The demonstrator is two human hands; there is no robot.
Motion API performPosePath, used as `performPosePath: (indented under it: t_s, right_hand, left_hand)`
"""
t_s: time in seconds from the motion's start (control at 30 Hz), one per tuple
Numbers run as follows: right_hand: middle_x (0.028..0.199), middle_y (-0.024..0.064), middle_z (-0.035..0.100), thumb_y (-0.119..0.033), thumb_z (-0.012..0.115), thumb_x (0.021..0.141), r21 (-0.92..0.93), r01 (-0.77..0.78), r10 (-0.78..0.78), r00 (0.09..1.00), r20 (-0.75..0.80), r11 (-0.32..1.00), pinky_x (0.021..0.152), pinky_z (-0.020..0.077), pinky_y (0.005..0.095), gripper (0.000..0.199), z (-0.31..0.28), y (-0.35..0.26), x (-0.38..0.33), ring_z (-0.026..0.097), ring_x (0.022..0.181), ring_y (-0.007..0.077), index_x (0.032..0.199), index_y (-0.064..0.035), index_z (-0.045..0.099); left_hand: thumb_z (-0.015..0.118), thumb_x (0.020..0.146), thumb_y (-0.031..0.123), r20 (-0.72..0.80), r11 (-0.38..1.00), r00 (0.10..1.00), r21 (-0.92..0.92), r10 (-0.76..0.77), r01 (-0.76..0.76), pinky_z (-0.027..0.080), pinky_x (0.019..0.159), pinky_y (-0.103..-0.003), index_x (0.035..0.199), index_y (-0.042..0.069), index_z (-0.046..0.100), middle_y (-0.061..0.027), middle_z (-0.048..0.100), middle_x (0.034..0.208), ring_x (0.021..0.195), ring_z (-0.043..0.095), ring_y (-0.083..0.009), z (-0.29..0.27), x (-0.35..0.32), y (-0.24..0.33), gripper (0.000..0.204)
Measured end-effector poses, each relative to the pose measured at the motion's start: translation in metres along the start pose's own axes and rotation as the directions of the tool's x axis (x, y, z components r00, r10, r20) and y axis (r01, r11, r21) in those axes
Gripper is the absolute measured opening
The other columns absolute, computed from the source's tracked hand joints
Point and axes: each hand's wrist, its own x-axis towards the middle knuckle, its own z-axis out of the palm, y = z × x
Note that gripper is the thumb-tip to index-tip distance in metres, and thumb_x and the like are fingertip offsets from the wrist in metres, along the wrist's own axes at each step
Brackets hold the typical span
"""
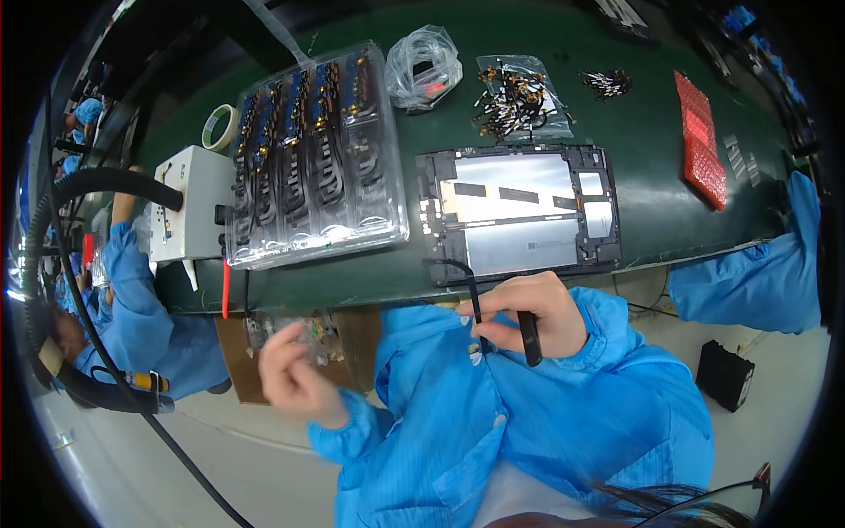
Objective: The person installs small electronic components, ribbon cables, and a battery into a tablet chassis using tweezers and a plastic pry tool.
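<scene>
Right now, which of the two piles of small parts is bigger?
The left pile, in or on a clear bag; the right pile is visibly smaller.

The tablet (519, 249) lies right of the tray (321, 245), before apparently bagged small parts (517, 101).

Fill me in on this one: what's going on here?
A person at a green table has a thin black strip at the fingertips of the right hand, along with a dark rod-like piece. The strip's upper end overlaps an opened flat device in view; whether it is attached is unclear. The left hand is raised near the table edge, too blurred to tell if it holds anything. A clear tray of parts sits left of the device.
</scene>
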Motion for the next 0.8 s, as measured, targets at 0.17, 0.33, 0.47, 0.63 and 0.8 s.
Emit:
performPosePath:
  t_s: [0.17, 0.33, 0.47, 0.63, 0.8]
  right_hand:
    - [0.082, 0.0123, 0.065, -0.007, 0.07, 0.069, 0.014, -0.085, 0.083, 0.993, 0.079, 0.996, 0.063, 0.0508, 0.0305, 0.028, -0.002, -0.009, -0.001, 0.064, 0.071, 0.0253, 0.096, -0.0031, 0.064]
    - [0.08, 0.0123, 0.065, -0.007, 0.07, 0.069, 0.034, -0.107, 0.105, 0.993, 0.057, 0.994, 0.062, 0.0503, 0.0312, 0.027, -0.002, -0.013, -0.008, 0.064, 0.071, 0.0253, 0.096, -0.0039, 0.065]
    - [0.084, 0.0125, 0.064, -0.007, 0.07, 0.069, 0.02, -0.065, 0.065, 0.997, 0.044, 0.998, 0.061, 0.0488, 0.0299, 0.03, -0.005, -0.008, -0.011, 0.064, 0.07, 0.0235, 0.098, -0.0034, 0.063]
    - [0.089, 0.0108, 0.062, -0.005, 0.07, 0.068, 0.155, 0.05, -0.03, 0.991, -0.128, 0.987, 0.056, 0.0435, 0.0249, 0.036, -0.013, -0.01, 0.001, 0.056, 0.062, 0.0159, 0.103, -0.0025, 0.061]
    - [0.079, 0.0088, 0.062, 0.001, 0.069, 0.066, 0.039, 0.075, -0.063, 0.969, -0.24, 0.996, 0.048, 0.0378, 0.0231, 0.026, -0.008, -0.007, 0.009, 0.053, 0.058, 0.0129, 0.091, -0.0026, 0.064]
  left_hand:
    - [0.055, 0.079, -0.001, 0.339, 0.812, 0.941, -0.545, -0.016, 0.21, 0.049, 0.071, -0.029, 0.098, -0.004, 0.059, -0.0158, 0.063, 0.094, 0.08, 0.062, -0.0218, 0.076, 0.015, 0.05, 0.02]
    - [0.065, 0.07, -0.005, 0.34, 0.808, 0.94, -0.562, 0.032, 0.176, 0.051, 0.065, -0.027, 0.093, -0.003, 0.062, -0.0135, 0.065, 0.086, 0.078, 0.063, -0.02, 0.085, 0.014, 0.055, 0.023]
    - [0.065, 0.067, -0.007, 0.322, 0.848, 0.938, -0.526, 0.127, 0.066, 0.051, 0.065, -0.028, 0.087, -0.002, 0.064, -0.0131, 0.065, 0.081, 0.076, 0.064, -0.0219, 0.088, 0.02, 0.058, 0.021]
    - [0.066, 0.065, -0.008, 0.381, 0.85, 0.901, -0.526, 0.208, 0.026, 0.051, 0.066, -0.028, 0.085, -0.002, 0.064, -0.0128, 0.065, 0.082, 0.075, 0.064, -0.023, 0.089, 0.022, 0.062, 0.022]
    - [0.068, 0.064, -0.007, 0.385, 0.854, 0.861, -0.51, 0.332, -0.101, 0.051, 0.064, -0.028, 0.085, -0.001, 0.064, -0.013, 0.065, 0.084, 0.075, 0.064, -0.0232, 0.094, 0.023, 0.062, 0.022]
